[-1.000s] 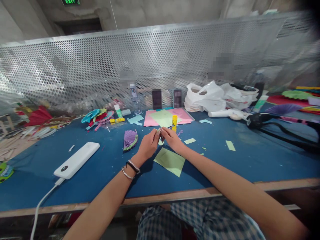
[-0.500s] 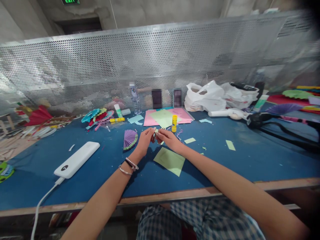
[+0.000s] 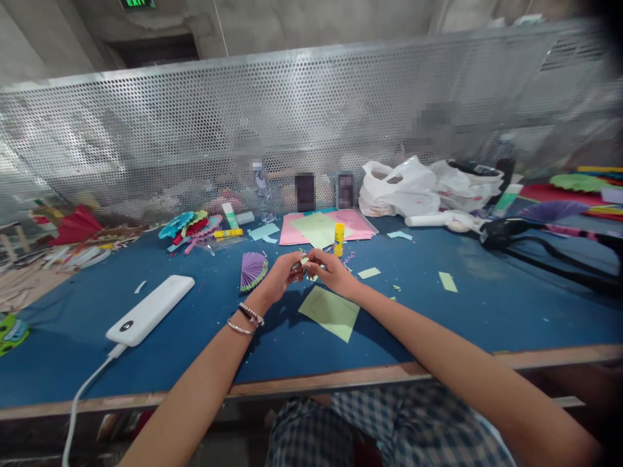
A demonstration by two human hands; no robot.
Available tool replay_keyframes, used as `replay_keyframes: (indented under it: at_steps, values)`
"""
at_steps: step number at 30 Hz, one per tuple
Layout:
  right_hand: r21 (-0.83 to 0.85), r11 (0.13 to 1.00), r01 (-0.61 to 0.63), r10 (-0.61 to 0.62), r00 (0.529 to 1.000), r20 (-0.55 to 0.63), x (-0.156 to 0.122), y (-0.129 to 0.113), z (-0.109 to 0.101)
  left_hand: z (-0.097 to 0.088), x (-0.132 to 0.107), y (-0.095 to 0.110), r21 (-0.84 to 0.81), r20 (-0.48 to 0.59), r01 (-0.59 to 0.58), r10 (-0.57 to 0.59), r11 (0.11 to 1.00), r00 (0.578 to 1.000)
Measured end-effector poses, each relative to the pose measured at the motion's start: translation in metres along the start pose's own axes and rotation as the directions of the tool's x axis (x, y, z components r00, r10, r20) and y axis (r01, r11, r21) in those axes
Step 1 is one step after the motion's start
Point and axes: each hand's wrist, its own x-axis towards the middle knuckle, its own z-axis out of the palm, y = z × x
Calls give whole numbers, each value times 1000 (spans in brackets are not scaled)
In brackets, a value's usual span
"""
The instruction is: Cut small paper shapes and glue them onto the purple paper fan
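Note:
Both hands meet over the blue table, fingers pinched round a small piece of pale green paper [image 3: 304, 261]. My left hand [image 3: 283, 274], with bracelets at its wrist, is closed on its left side. My right hand [image 3: 333, 271] grips it from the right, thumb and fingers together. Most of the piece is hidden by the fingers. Just left of my left hand lies a pleated purple paper fan [image 3: 252, 271] with a green edge. A yellow glue stick [image 3: 339, 239] stands upright behind my right hand. Below the hands lies a flat green paper sheet [image 3: 329, 312].
Pink and green paper sheets [image 3: 365, 227] lie stacked at the back, before two propped phones [image 3: 305, 192]. A white power bank [image 3: 150, 311] with a cable is at left. White plastic bags [image 3: 402, 188] and a glue gun [image 3: 450, 221] sit at right. A perforated metal screen [image 3: 311, 110] closes the back.
My left hand has rotated slightly and its wrist has shifted a little left. The fingers of both hands have changed position round the small green paper piece. The table things look unmoved.

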Motion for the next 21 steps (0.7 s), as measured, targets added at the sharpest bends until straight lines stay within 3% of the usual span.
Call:
replay_keyframes:
  at_steps: [10, 21]
  values:
    - [-140, 990, 8, -17, 998, -60, -2, 3, -2, -2, -1, 0, 262, 131, -130, 98, 956, 986]
    - [-5, 997, -80, 79, 993, -89, 3, 5, -1, 1, -2, -1, 422, 107, -267, 245, 866, 964]
